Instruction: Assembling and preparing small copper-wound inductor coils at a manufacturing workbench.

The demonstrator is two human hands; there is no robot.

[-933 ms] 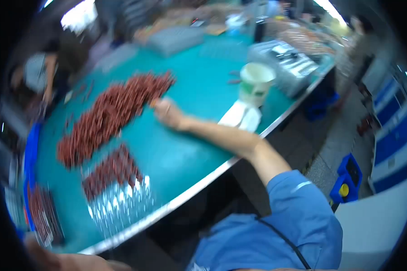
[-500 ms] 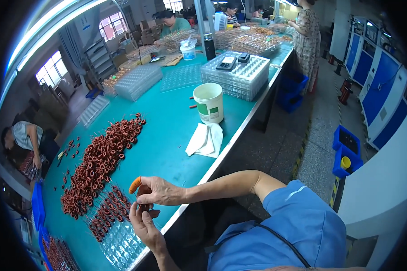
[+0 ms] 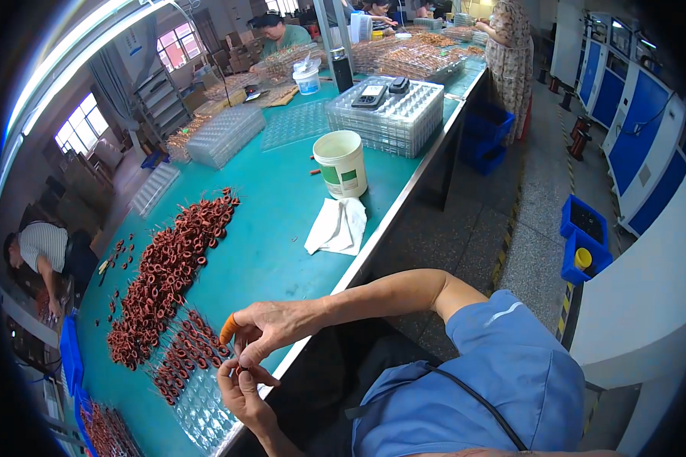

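My left hand [image 3: 245,397] holds a small red-brown ring coil [image 3: 241,371] between thumb and fingers, mostly hidden. Just above it my right hand [image 3: 270,332], an orange cover on its index finger, pinches at the same coil; its thin wire leads are too small to make out. Beside both hands lies a clear plastic tray [image 3: 200,411] with moulded pockets. Rows of similar coils [image 3: 187,354], wires sticking out, fill its far part. Beyond the tray a long heap of loose ring coils [image 3: 171,278] spreads over the green table [image 3: 270,228].
A white bucket [image 3: 340,164] stands behind a folded white cloth [image 3: 337,226] near the table edge. Stacked clear trays [image 3: 389,122] carry two dark devices. Blue bins [image 3: 70,354] line the left side. Other people work at the far end and at the left.
Both my hands have come slightly lower, and the right thumb has moved down against the left fingers. The view has shifted a little. The person at the left bends further down.
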